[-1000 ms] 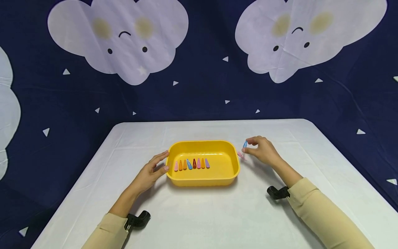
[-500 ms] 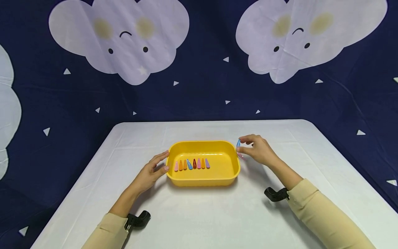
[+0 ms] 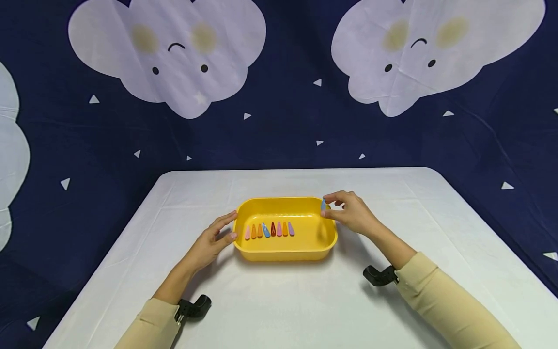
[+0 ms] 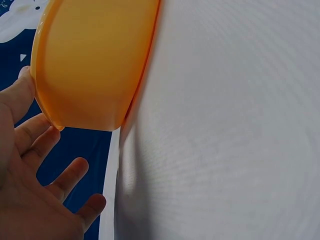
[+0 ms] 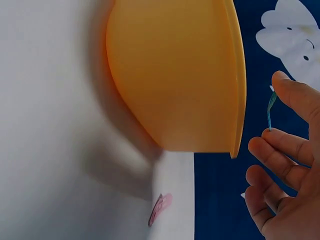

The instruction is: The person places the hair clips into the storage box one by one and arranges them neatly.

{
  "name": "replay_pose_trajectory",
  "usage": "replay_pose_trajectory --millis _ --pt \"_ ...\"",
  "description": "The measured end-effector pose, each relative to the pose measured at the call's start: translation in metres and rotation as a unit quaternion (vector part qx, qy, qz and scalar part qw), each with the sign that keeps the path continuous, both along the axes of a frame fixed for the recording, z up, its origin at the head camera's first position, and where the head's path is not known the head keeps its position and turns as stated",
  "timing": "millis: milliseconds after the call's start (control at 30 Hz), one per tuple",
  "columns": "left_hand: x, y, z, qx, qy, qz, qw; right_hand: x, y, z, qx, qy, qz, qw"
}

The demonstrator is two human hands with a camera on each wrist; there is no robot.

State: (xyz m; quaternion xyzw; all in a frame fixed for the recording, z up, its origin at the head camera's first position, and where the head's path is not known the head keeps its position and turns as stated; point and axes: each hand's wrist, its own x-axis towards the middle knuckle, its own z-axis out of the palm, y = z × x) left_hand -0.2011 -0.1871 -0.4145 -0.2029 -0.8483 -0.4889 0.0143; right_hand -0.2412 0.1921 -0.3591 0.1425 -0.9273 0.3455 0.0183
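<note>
A yellow plastic tray (image 3: 281,255) stands on the table. My left hand (image 3: 212,245) rests its fingertips and thumb on the left rim, fingers spread; the left wrist view shows them against the tray's edge (image 4: 95,112). Between thumb and index finger, my right hand (image 3: 355,213) pinches a light blue snap hair clip (image 3: 323,205), held upright above the tray's right end. Inside the tray, several hair clips lie side by side in a row: pink, orange, red, purple and a blue clip (image 3: 265,230) among them. A pink hair clip (image 5: 160,209) lies outside on the table.
White cloth covers the table (image 3: 279,305). A dark blue backdrop (image 3: 287,140) with printed clouds and small triangles hangs behind it. The tray's right half shows bare yellow floor. Each wrist wears a black camera mount (image 3: 193,308).
My right hand has moved left with the blue hair clip, from beside the tray to over its right end. The left hand and the row of clips have stayed put.
</note>
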Motion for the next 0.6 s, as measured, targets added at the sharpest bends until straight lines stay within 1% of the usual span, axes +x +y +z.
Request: replay_pose_trajectory --millis 167,367,600 --pt "0.000 0.000 0.000 -0.001 0.000 -0.002 1.0000 0.002 -0.009 0.001 -0.005 0.004 0.010 0.9999" --pt "-0.001 0.000 -0.001 -0.004 0.002 0.000 1.0000 0.002 -0.020 0.000 -0.014 -0.001 0.021 0.9997" --pt "-0.001 0.000 -0.001 0.000 -0.004 0.000 1.0000 0.000 -0.031 -0.004 -0.003 -0.003 0.032 0.9995"
